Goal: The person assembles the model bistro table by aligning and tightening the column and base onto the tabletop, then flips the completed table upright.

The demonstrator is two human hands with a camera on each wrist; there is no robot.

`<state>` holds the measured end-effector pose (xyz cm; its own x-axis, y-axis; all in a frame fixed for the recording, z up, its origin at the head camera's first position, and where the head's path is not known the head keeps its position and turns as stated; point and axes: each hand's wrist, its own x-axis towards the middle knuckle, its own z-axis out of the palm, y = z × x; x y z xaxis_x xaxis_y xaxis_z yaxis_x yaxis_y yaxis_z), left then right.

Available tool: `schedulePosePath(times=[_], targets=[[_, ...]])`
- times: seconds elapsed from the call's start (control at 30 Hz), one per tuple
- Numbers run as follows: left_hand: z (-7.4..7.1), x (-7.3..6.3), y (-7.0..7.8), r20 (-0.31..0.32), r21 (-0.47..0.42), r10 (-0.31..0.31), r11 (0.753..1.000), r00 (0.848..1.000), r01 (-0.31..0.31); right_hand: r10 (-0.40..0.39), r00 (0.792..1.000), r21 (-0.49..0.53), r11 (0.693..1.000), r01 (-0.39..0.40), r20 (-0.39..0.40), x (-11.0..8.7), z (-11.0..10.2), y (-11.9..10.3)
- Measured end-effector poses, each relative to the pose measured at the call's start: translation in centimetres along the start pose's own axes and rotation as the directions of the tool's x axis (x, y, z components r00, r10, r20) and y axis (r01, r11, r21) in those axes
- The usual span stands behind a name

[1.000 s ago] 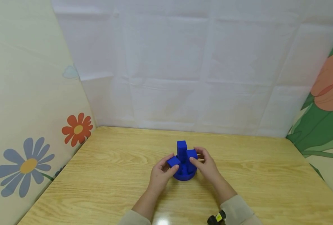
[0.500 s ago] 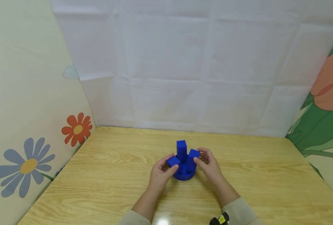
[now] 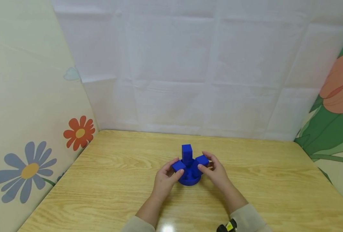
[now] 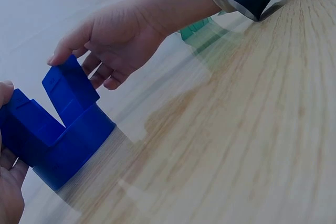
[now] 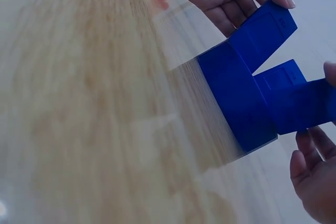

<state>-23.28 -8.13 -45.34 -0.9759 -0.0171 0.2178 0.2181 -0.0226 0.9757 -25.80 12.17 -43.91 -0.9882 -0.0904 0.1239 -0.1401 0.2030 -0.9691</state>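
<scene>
A round blue base (image 3: 189, 182) stands on the wooden table, with three rectangular blue blocks rising from it. My left hand (image 3: 163, 182) pinches the left block (image 3: 178, 165) between thumb and fingers; this block leans outward in the right wrist view (image 5: 265, 30). My right hand (image 3: 216, 172) grips the right block (image 3: 202, 160) in the same way, and it leans to the right, its lower end at the base. Behind them the third block (image 3: 187, 154) stands upright, untouched. The left wrist view shows the base wall (image 4: 79, 142) resting on the tabletop.
The pale wooden table (image 3: 116, 174) spreads out around the base. A white cloth (image 3: 171, 64) hangs behind its far edge. Flower-patterned walls flank both sides, with a red flower (image 3: 80, 133) on the left. A black strap device (image 3: 227, 226) sits at the right wrist.
The right block has tilted outward to the right, away from the upright rear block, with my right hand moving along with it. My left hand and the left block stay where they were.
</scene>
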Motion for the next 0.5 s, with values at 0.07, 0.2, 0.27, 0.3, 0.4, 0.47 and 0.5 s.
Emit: schedulePosePath(times=[0.07, 0.2, 0.27, 0.3, 0.4, 0.47, 0.5], targets=[[0.0, 0.0, 0.0, 0.000, -0.003, 0.005, 1.000, 1.000, -0.005, -0.005, 1.000, -0.003, 1.000, 0.005, -0.007, 0.0, -0.1, 0.2], [0.0, 0.1, -0.1, 0.003, -0.018, 0.007, 1.000, 1.000, -0.007, -0.018, 1.000, 0.018, 1.000, 0.018, -0.012, -0.3, -0.3, 0.3], [-0.1, 0.1, -0.1, 0.004, -0.028, -0.003, 1.000, 1.000, 0.003, -0.017, 1.000, 0.041, 0.999, 0.017, -0.010, -0.5, -0.3, 0.4], [-0.1, 0.1, -0.1, 0.006, -0.030, -0.005, 1.000, 1.000, 0.005, -0.019, 1.000, 0.050, 0.999, 0.020, -0.012, -0.6, -0.3, 0.4], [-0.1, 0.1, -0.1, 0.007, -0.027, -0.001, 1.000, 1.000, 0.001, -0.020, 0.999, 0.067, 0.998, 0.022, -0.034, -0.8, -0.4, 0.3], [-0.1, 0.1, -0.2, 0.008, -0.018, 0.008, 1.000, 1.000, -0.008, -0.026, 0.998, 0.073, 0.997, 0.030, -0.050, -1.0, -0.4, 0.3], [-0.1, 0.1, -0.2, 0.007, -0.015, 0.015, 1.000, 1.000, -0.015, -0.029, 0.998, 0.073, 0.997, 0.033, -0.055, -1.1, -0.4, 0.2]])
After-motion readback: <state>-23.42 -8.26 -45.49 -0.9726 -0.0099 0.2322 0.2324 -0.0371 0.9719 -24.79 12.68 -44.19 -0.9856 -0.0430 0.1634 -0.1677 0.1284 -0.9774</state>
